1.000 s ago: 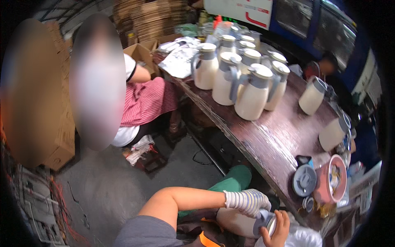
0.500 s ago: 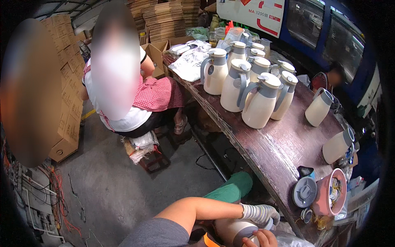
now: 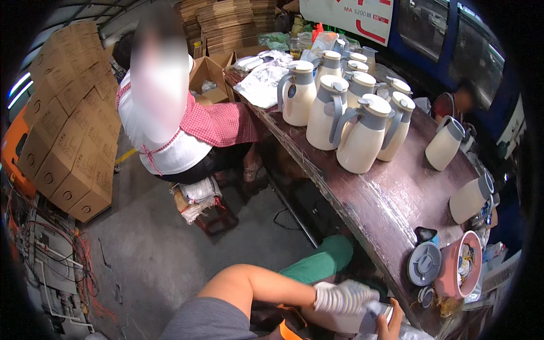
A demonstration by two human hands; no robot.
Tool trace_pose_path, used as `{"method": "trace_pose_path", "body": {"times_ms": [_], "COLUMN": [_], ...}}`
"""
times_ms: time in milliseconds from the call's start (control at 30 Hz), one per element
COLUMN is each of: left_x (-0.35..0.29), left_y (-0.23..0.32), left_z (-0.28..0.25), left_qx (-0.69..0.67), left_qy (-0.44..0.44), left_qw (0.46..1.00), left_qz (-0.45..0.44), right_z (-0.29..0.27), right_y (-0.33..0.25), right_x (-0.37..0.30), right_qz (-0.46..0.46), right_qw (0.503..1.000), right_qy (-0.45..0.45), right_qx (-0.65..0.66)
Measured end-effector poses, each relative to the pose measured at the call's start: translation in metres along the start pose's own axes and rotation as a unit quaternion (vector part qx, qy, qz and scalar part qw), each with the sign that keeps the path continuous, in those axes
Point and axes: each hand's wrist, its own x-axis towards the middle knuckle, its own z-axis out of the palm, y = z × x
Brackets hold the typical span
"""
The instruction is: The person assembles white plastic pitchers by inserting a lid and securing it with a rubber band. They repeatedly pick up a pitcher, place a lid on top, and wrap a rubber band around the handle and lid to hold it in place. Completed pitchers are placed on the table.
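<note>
A cream vacuum jug [image 3: 335, 323] with a grey collar lies tilted low in front of me, its top toward the right. My left hand [image 3: 347, 299], in a striped knitted glove, is closed over the jug's upper side; motion smears its fingers. At the jug's top end, my bare right hand [image 3: 391, 324] grips the rim or lid with thumb and fingers. The lower edge cuts off part of the jug and my right hand. Several matching jugs [image 3: 362, 139] with grey handles stand upright on the table.
The dark table [image 3: 368, 209] runs along my right. A grey round lid [image 3: 424, 264] and a pink basin [image 3: 447, 272] sit at its near end; two jugs without lids [image 3: 443, 144] stand beyond. A seated person [image 3: 164, 113] works at left, near stacked cartons [image 3: 71, 136].
The jug has tipped further, its top moving right. My left hand has shifted slightly left, my right hand rightward and up. A standing figure at far left has left the view.
</note>
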Motion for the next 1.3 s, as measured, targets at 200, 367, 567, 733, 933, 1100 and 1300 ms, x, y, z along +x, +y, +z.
{"method": "trace_pose_path", "body": {"times_ms": [200, 367, 567, 733, 933, 1100, 1300], "left_x": [0.039, 0.029, 0.010, -0.035, -0.001, 0.026, 0.035], "left_y": [-0.063, -0.050, -0.033, -0.010, 0.022, 0.014, 0.009], "left_z": [0.014, -0.005, -0.020, 0.047, -0.007, -0.008, -0.004], "left_qx": [-0.313, -0.264, -0.217, -0.488, -0.456, -0.528, -0.547], "left_qy": [-0.046, -0.116, -0.302, -0.214, -0.093, -0.049, -0.062], "left_qw": [0.948, 0.957, 0.921, 0.846, 0.883, 0.824, 0.806], "left_qz": [0.037, 0.019, -0.117, -0.026, -0.064, -0.201, -0.219], "right_z": [-0.012, -0.004, 0.014, -0.002, -0.024, -0.048, -0.047], "right_y": [-0.071, -0.066, -0.026, -0.027, 0.011, 0.088, 0.109], "right_x": [-0.017, -0.017, -0.023, 0.009, 0.014, 0.001, 0.044], "right_qz": [-0.300, -0.412, -0.198, -0.158, -0.078, 0.153, 0.115], "right_qw": [0.951, 0.906, 0.976, 0.980, 0.977, 0.926, 0.916], "right_qy": [-0.052, -0.016, 0.076, 0.068, 0.183, 0.343, 0.371], "right_qx": [-0.054, -0.101, 0.043, 0.097, 0.072, 0.036, -0.098]}}
